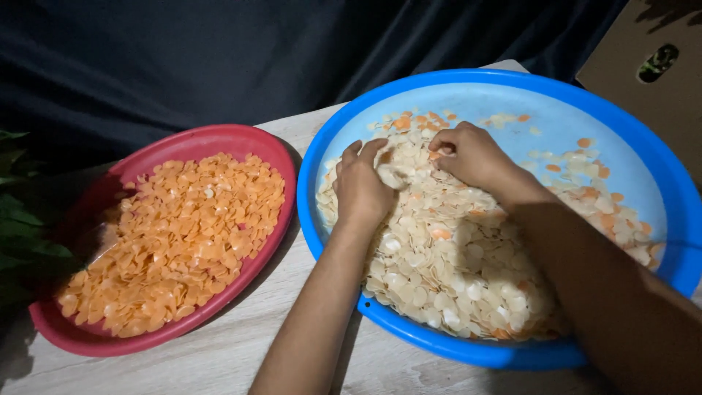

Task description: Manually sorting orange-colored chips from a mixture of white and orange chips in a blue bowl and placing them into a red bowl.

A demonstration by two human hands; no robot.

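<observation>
A large blue basin point(322, 146) holds a heap of small white chips point(439, 271) mixed with a few orange ones. My left hand point(362, 186) rests in the heap, cupped around a small clump of white chips. My right hand point(472, 153) is over the far part of the heap, with its fingertips pinched on an orange chip point(437, 153). To the left stands a red bowl point(241, 135) filled with orange chips point(175, 234).
Both bowls sit on a pale wooden table point(241, 344). Dark cloth point(183, 58) hangs behind. Green leaves point(18, 227) show at the left edge. A brown cardboard box point(658, 80) stands at the upper right.
</observation>
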